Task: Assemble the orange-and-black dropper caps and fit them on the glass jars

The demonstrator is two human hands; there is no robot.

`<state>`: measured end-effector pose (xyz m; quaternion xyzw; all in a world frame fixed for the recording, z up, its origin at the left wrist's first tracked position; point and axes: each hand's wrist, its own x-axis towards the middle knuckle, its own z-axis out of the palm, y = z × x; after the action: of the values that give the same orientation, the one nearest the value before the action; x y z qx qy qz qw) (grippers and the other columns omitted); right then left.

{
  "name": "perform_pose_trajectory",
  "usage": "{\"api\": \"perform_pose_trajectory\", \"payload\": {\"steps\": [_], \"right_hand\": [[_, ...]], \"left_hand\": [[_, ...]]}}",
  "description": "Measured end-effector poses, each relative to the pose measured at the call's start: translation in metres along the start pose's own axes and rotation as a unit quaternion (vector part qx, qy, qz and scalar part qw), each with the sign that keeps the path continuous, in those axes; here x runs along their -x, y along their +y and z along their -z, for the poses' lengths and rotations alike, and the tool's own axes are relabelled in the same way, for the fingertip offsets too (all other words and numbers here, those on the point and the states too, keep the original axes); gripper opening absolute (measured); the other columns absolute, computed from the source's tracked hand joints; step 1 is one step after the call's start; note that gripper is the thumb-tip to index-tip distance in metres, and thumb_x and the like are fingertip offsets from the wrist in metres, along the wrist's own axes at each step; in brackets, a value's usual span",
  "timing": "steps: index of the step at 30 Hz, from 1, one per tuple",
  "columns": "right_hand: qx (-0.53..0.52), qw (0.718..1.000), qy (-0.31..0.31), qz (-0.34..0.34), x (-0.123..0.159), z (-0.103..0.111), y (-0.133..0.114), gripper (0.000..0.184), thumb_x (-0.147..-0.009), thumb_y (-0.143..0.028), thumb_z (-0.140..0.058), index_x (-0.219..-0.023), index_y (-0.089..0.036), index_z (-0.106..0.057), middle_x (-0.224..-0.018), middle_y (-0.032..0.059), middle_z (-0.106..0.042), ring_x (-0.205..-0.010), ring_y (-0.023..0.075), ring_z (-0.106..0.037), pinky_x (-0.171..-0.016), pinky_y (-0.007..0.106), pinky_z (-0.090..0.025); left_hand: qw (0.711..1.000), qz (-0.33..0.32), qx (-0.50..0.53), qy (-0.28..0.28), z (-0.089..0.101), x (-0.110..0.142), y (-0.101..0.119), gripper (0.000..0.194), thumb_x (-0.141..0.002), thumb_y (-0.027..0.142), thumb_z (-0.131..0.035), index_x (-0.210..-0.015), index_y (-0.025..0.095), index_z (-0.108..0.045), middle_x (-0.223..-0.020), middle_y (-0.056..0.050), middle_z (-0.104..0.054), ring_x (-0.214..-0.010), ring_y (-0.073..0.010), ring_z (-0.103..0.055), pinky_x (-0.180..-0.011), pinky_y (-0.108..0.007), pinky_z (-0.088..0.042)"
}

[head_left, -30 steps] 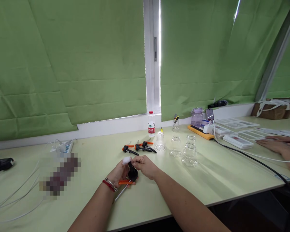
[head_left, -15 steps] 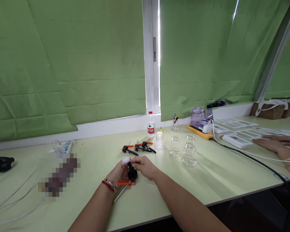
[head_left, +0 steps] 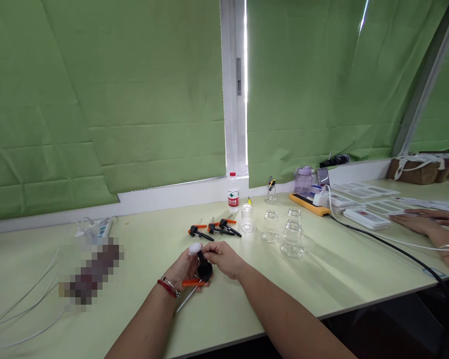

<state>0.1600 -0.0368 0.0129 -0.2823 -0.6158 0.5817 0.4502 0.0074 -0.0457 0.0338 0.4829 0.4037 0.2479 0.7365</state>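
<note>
My left hand (head_left: 182, 269), wearing a red band and a silver bangle, is closed around a black part with a round head (head_left: 205, 270), an orange lever (head_left: 193, 282) and a thin metal rod (head_left: 186, 301) pointing down toward me. A small white, crumpled-looking piece (head_left: 195, 248) sits at the top of the black stem; its kind is unclear. The fingertips of my right hand (head_left: 223, 257) pinch the stem from the right. Beyond both hands, several similar black-and-orange parts (head_left: 217, 229) lie on the table (head_left: 145, 259).
Upside-down-looking glass jars (head_left: 247, 219) stand right of centre, near a water bottle (head_left: 233, 193). Another jar (head_left: 271, 194) holds tools. An orange power strip (head_left: 309, 205) trails a black cable. At right, another person's hands (head_left: 419, 223) rest by stacked white cards (head_left: 365, 219).
The black object at the far left edge has gone out of view. Both hands keep nearly the same place and grip on the black-and-orange part.
</note>
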Motion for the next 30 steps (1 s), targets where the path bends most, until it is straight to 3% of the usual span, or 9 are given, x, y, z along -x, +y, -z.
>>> {"api": "perform_pose_trajectory", "payload": {"steps": [12,30], "right_hand": [[0.019,1.0,-0.011,0.007,-0.0003,0.0032,0.0038,0.02,-0.074,-0.025,-0.06,-0.09,-0.018,-0.07,-0.067,-0.0012,-0.059,-0.059,0.0097,-0.046,-0.058,0.024,-0.037],[0.049,0.999,-0.003,0.024,-0.0009,0.0034,0.0027,0.014,-0.073,-0.022,-0.058,-0.082,-0.019,-0.068,-0.066,-0.0018,-0.057,-0.06,0.0104,-0.046,-0.059,0.025,-0.038]], "left_hand": [[1.0,0.003,-0.001,-0.004,-0.0011,0.0006,0.0015,0.057,-0.074,0.066,-0.041,-0.106,0.02,-0.041,-0.073,-0.009,-0.063,-0.053,-0.0241,-0.063,-0.036,-0.025,-0.04],[1.0,0.002,0.01,-0.006,0.0018,-0.002,-0.0007,0.058,-0.075,0.066,-0.041,-0.107,0.018,-0.043,-0.075,-0.011,-0.063,-0.054,-0.0254,-0.063,-0.035,-0.026,-0.04]]}}
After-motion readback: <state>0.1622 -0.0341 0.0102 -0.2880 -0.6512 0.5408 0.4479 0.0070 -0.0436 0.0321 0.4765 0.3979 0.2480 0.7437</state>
